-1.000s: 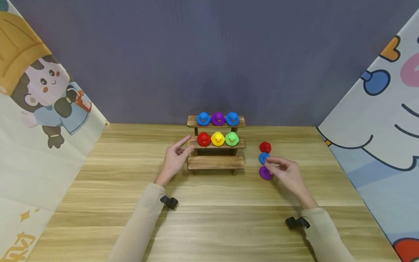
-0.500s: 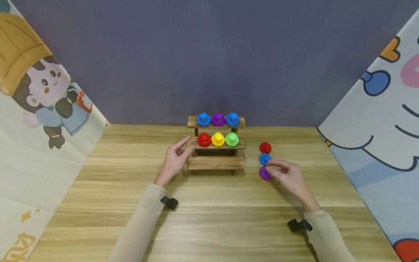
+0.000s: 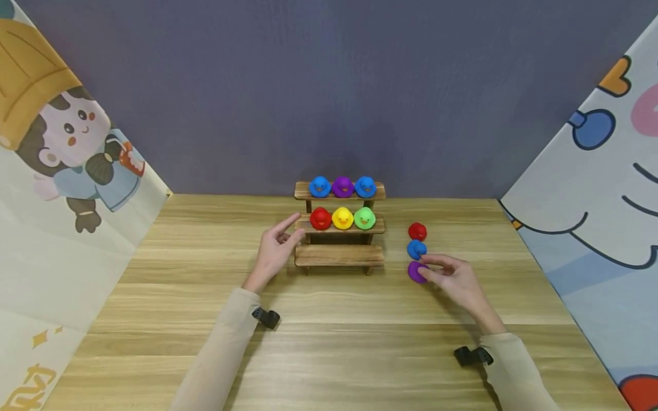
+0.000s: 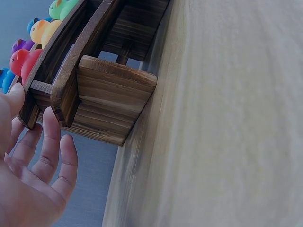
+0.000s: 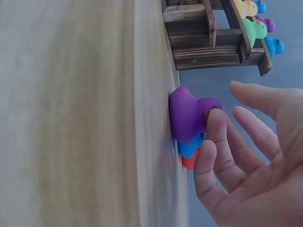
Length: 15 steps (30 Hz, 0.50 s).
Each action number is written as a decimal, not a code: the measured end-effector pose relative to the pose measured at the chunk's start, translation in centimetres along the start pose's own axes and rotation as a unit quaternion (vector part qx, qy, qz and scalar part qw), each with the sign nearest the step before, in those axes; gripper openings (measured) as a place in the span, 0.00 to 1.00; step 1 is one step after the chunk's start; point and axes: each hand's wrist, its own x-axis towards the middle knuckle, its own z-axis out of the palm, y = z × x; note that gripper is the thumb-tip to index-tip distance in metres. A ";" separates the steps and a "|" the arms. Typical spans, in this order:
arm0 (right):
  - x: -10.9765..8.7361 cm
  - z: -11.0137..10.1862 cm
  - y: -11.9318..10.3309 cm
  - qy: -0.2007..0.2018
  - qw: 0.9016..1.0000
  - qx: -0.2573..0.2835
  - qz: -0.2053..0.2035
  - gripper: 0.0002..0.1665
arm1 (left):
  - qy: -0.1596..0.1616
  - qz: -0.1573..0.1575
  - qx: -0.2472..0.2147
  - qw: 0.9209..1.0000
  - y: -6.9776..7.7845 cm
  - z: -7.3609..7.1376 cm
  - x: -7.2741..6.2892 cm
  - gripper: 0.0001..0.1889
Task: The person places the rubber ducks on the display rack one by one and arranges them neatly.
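Your left hand [image 3: 274, 251], fingers loosely extended, is at the left end of the tiered wooden shelf [image 3: 339, 255], and to its right a purple duck [image 3: 413, 274] sits on the table [image 3: 339, 354] by your right hand [image 3: 454, 279], its fingers parted and ungripping.

From above, the right grip [image 3: 453, 281] hides some of the purple duck [image 3: 414, 274]. From the right wrist, that duck hides most of the blue duck [image 5: 188, 149] and red duck [image 5: 190, 162]. The left wrist view cuts off the green duck [image 4: 61, 9] and left grip [image 4: 35, 175].
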 end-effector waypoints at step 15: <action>0.1 -0.1 0.5 -0.005 1.000 0.004 0.011 0.27 | -0.005 0.002 0.004 1.000 0.0 0.0 0.1 0.28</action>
